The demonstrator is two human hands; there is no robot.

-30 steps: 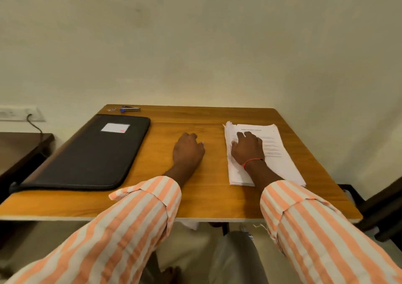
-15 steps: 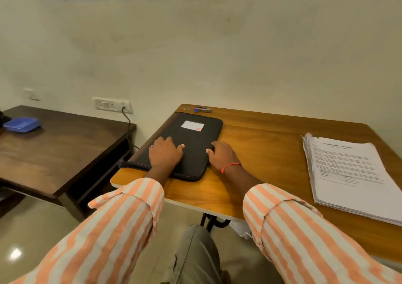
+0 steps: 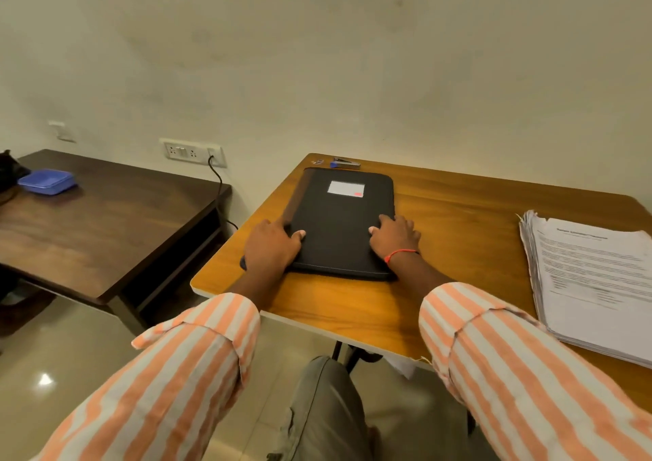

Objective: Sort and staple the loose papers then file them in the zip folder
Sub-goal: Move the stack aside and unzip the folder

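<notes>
A left hand (image 3: 273,245) and a right hand (image 3: 395,236) clasp the black zip folder (image 3: 340,213) between them by its side edges, thumbs on top. The stapler (image 3: 345,164) lies beyond it, with the loose papers (image 3: 592,277) well right of the right hand. An even, two-sided pull should keep it square.

Both your arms reach forward side by side, the striped sleeves ending partway up the bare forearms. Your left hand (image 3: 273,245) and right hand (image 3: 395,236) lie palm down, gripping the zip folder (image 3: 338,224) at its left and right edges: thumbs point inward on top and fingers bend down over the sides. A red thread circles your right wrist.
</notes>
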